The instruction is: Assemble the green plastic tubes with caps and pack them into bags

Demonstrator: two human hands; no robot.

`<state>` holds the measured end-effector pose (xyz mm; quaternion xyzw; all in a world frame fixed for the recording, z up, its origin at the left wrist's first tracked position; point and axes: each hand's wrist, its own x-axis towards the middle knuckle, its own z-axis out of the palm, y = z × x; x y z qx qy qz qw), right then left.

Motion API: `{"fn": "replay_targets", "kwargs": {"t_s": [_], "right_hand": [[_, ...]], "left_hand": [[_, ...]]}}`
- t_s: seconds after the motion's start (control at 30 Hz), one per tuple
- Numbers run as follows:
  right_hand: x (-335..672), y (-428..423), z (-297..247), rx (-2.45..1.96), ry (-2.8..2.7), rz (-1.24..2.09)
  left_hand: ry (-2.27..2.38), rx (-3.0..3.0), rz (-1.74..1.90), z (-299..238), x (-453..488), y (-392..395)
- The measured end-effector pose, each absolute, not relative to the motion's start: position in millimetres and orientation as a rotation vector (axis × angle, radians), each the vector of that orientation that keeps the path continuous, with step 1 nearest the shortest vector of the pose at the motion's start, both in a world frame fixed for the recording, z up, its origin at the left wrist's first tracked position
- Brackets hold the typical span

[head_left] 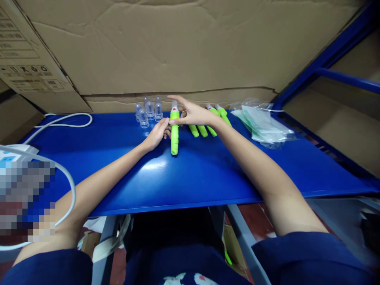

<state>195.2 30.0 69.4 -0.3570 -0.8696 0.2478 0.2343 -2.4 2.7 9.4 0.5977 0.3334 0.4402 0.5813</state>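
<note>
A lime-green pen-like device (174, 140) with a pale translucent tip and a red spot is held upright over the blue table, its narrow end pointing down. My left hand (157, 134) pinches it from the left, fingertips closed near its middle. From the right, my right hand (194, 114) grips it with the thumb across its front; the index finger stretches out beyond the tip. Several clear plastic caps (144, 118) stand left of the device. Partly hidden behind my right hand and forearm lie several similar green devices (224, 114).
Clear plastic bags (264, 124) with white and green contents lie at the right. A white cable (65, 118) loops across the left side, near a white box (18, 152). Cardboard (178, 47) walls the back, and a blue metal frame (326, 51) rises at the right.
</note>
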Motion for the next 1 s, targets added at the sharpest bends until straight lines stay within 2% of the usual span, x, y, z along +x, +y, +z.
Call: {"fn": "replay_targets", "kwargs": {"t_s": [0.2, 0.4, 0.57, 0.8, 1.0], "right_hand": [[190.3, 27.8, 66.4, -1.065, -2.293, 0.726], [181.6, 22.3, 68.4, -1.082, -2.333, 0.623], [178.1, 21.7, 70.4, -1.143, -2.198, 0.699], [174.2, 69.5, 66.2, -1.271, -2.096, 0.602], [157.8, 102.5, 53.9, -1.208, -2.121, 0.676]], "left_hand": [[0.820, 1.427, 1.038, 6.3, -3.2, 4.1], [0.861, 1.446, 1.076, 9.9, -1.7, 0.3], [0.826, 1.471, 1.079, 11.2, -0.3, -1.1], [0.829, 1.409, 1.070, 9.9, 1.4, 0.3], [0.852, 1.336, 1.110, 13.7, 0.1, -4.0]]}}
